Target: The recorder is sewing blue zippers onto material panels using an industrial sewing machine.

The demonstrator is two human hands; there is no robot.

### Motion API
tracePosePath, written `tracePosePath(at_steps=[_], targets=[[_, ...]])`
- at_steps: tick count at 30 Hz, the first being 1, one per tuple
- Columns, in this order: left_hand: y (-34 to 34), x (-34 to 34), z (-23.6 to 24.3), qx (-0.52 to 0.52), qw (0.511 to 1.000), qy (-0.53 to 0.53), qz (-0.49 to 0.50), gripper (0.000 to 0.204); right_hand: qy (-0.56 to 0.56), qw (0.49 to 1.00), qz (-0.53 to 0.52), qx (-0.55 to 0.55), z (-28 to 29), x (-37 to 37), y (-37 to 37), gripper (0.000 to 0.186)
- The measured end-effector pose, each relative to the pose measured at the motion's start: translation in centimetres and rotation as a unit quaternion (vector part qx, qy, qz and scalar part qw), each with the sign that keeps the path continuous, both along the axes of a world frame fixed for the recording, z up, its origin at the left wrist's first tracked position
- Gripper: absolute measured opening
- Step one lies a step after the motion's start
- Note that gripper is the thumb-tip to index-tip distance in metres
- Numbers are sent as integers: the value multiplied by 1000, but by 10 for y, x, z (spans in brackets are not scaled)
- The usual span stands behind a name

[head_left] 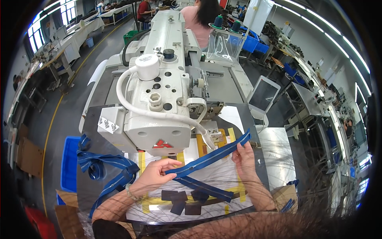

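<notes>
A blue zipper is stretched at a slant between my hands, higher at its right end. My left hand pinches its lower left end, and my right hand grips it near the upper right end. Below it, a second blue zipper lies across the white work surface. Several small dark fabric patches are spread nearer to me. To the left of my left hand lies a loose heap of blue zippers. Just beyond the held zipper stands the head of a white industrial sewing machine.
Yellow tape strips mark the work surface. A blue bin stands at the left, and a cardboard box at the right. A tablet-like screen is at the machine's right. Another person sits beyond the machine.
</notes>
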State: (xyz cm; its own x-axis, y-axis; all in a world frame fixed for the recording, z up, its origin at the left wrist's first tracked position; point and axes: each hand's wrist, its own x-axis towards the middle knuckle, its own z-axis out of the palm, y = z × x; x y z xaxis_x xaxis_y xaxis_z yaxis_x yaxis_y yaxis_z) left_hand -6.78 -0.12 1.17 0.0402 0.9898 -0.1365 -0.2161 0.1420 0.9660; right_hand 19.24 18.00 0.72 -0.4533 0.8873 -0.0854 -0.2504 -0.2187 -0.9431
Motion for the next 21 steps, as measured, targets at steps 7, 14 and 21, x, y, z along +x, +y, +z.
tracePosePath(at_steps=[7,14,21], targets=[[3,-2,2,406,557,722,63,13,165,975,87,-121,-2,11,20,23],[15,7,-23,337,460,821,35,20,-52,992,77,81,-18,9,37,33],[-5,10,-25,255,591,765,-9,55,-202,963,53,171,-9,12,32,42]])
